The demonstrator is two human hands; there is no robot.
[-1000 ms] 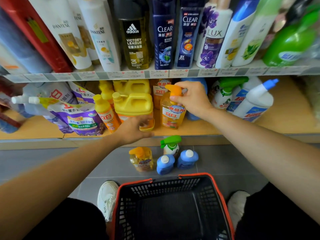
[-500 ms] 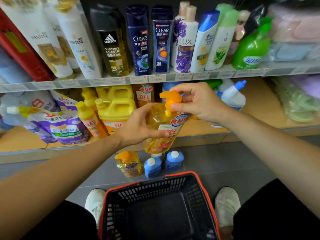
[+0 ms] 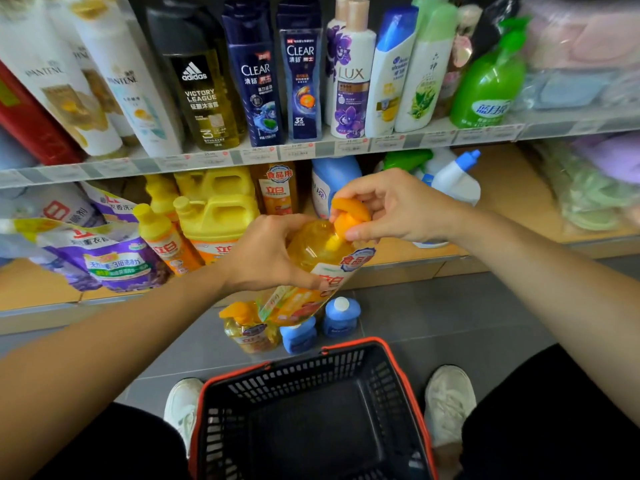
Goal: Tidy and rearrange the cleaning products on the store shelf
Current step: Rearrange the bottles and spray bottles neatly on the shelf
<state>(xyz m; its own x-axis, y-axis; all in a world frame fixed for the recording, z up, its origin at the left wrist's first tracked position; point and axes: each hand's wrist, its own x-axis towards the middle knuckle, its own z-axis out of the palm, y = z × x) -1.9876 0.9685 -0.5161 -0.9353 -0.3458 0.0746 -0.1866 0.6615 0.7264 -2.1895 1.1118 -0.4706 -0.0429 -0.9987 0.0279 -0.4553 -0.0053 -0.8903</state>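
Tilted before shelf edge [image 3: 398, 271]: transparent yellow plastic soap bottle [image 3: 311, 251], left grip [image 3: 266, 254] clasping its body for support, right grip [image 3: 391, 206] pinching orange plastic pump [image 3: 348, 214].

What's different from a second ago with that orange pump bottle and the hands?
The orange pump bottle came off the lower shelf toward the person and now tilts in the air. The left hand came over from the yellow jug and gripped the bottle's body; the right hand still pinches the pump. Floor bottles and basket unchanged.
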